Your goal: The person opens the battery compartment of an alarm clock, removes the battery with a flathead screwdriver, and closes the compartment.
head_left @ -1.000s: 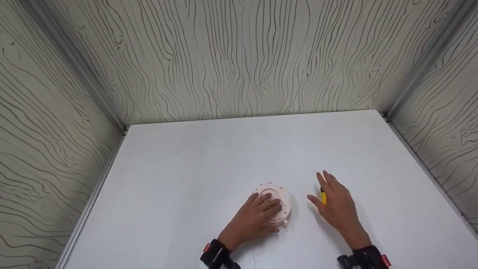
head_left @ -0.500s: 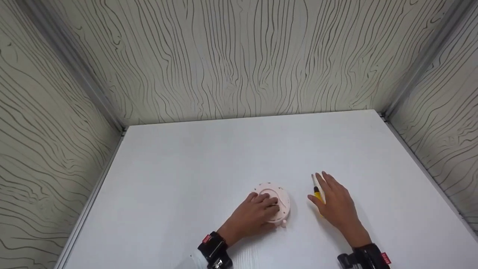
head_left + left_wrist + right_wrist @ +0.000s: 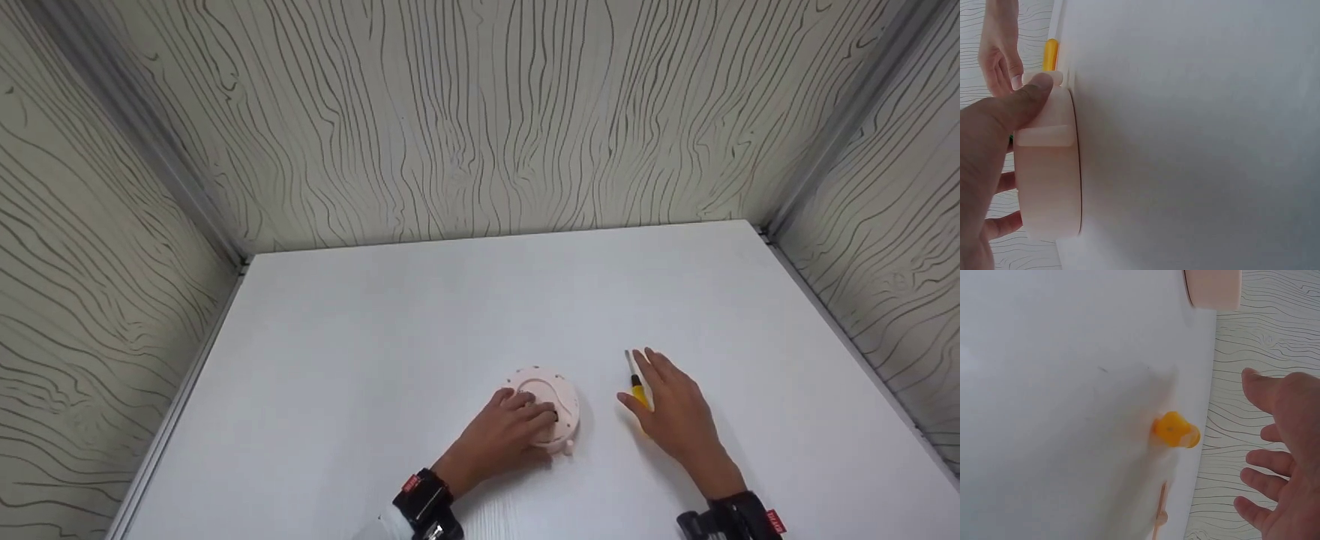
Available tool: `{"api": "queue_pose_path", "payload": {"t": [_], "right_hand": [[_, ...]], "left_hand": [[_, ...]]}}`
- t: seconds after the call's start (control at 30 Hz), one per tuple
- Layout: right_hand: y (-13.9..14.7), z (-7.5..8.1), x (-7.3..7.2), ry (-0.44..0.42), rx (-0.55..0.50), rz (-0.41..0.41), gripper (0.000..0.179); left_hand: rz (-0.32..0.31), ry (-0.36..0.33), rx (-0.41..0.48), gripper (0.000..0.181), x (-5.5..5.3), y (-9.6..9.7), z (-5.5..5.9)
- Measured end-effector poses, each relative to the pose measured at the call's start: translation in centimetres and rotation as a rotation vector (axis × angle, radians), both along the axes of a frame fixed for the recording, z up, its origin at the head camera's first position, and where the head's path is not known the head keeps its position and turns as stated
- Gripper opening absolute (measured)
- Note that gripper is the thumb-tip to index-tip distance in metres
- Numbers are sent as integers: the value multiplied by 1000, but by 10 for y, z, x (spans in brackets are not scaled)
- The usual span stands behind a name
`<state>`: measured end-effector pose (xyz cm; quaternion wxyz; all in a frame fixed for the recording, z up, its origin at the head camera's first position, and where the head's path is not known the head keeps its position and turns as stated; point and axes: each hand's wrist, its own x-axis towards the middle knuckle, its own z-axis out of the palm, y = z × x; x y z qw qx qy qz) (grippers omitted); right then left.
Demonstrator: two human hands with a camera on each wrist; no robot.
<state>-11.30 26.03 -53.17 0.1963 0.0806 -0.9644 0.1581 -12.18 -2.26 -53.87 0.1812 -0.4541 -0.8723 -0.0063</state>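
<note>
A pale pink round case [image 3: 564, 390] with small holes around its rim lies flat on the white table. My left hand [image 3: 506, 435] grips it from the near left, fingers bent over its top. In the left wrist view the thumb [image 3: 1033, 95] presses on its side wall. A small dark spot shows on the top by the left fingertips. To the right, a screwdriver [image 3: 639, 394] with a yellow handle and thin metal shaft lies partly hidden beneath my right hand [image 3: 679, 409]. That hand hovers over it with fingers spread, holding nothing.
In the right wrist view a thin pinkish strip [image 3: 1161, 509] with a round bump lies on the table near the yellow handle. The white table [image 3: 375, 322] meets wood-grain panels [image 3: 480, 120] at the back and both sides.
My left fingers have bent more over the case, which has shifted very slightly left in the view. The screwdriver shows more from under my right hand, its shaft now visible.
</note>
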Motion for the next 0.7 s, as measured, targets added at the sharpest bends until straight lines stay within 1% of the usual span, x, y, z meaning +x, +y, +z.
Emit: {"api": "queue_pose_path", "payload": {"t": [0.1, 0.17, 0.27, 0.33, 0.37, 0.43, 0.57, 0.63, 0.7], "right_hand": [[0, 0, 0, -6, -5, -3, 73], [-1, 1, -1, -2, -8, 0, 72], [0, 1, -1, 5, -11, 6, 70], [0, 1, -1, 1, -14, 6, 69], [0, 2, -1, -4, -17, 6, 69], [0, 2, -1, -12, -22, 4, 68], [1, 3, 0, -4, -27, 5, 67], [2, 4, 0, 5, -29, 5, 68], [4, 5, 0, -2, -27, 3, 68]], "left_hand": [[-2, -13, 90, 44, 1, -1, -4], [7, -29, 163, 35, 2, 1, -7], [44, -66, 261, 19, 3, 4, -10], [67, -91, 303, 11, 4, 6, -10], [75, -99, 313, 10, 4, 6, -9], [83, -99, 305, 14, 4, 6, -8], [82, -71, 241, 28, 4, 1, -3], [86, -66, 218, 30, 5, -3, -1], [93, -82, 219, 28, 7, -7, 2]]}}
